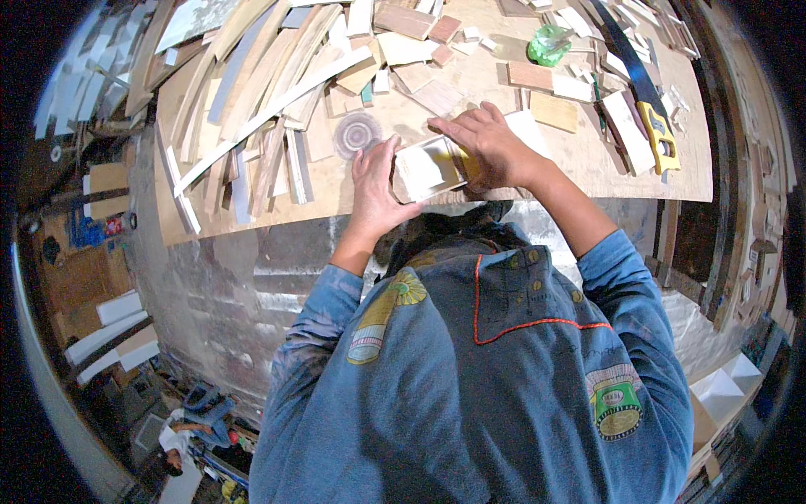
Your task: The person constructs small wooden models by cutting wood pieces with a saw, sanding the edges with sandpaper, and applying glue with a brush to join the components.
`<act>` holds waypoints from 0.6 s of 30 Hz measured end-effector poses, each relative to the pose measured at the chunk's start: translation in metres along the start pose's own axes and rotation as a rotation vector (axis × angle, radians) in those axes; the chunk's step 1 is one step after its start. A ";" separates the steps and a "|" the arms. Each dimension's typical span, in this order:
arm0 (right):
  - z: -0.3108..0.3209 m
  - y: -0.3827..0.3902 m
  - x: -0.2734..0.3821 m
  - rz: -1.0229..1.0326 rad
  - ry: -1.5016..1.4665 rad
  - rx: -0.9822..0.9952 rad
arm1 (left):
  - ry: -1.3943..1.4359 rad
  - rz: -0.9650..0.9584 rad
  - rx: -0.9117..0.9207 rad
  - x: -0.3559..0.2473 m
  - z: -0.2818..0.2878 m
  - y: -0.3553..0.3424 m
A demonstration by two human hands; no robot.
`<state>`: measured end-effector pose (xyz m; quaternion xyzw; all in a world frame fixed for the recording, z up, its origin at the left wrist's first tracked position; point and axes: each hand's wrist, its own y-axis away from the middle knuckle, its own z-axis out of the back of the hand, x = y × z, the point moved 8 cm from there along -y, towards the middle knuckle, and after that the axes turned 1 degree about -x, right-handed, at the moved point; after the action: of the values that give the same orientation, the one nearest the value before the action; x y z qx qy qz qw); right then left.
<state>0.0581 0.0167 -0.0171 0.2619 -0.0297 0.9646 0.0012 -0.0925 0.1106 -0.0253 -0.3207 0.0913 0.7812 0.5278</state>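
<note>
At the near edge of the workbench, my two hands hold a small open box (426, 170) with thin pale sides and a bright white inside. My left hand (375, 186) grips its left side, the thumb along the near edge and the fingers up the far side. My right hand (494, 149) curls over the right side. Something yellow shows under the right palm, too covered to make out. A round turned wooden disc (357, 136) with ringed grain lies just beyond my left fingers. To the right of my right hand is a flat white piece (527, 133).
Long wooden strips (252, 126) pile up at the bench's left. Wood offcuts (411, 49) and a crumpled green plastic bag (549, 45) lie farther back. A handsaw (657, 134) with a yellow handle rests at the right. Another person (180, 437) is at the lower left.
</note>
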 end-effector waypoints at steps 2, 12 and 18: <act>0.002 -0.001 0.001 -0.010 -0.026 0.024 | 0.002 0.015 0.003 0.003 0.000 0.001; 0.011 -0.002 0.012 0.001 -0.105 -0.019 | -0.008 -0.041 -0.056 0.002 0.002 0.006; 0.011 -0.006 0.016 0.024 -0.120 0.042 | -0.006 0.044 -0.112 0.006 0.009 0.003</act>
<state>0.0503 0.0221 0.0007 0.3190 -0.0125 0.9475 -0.0178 -0.1005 0.1185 -0.0224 -0.3451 0.0530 0.7973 0.4923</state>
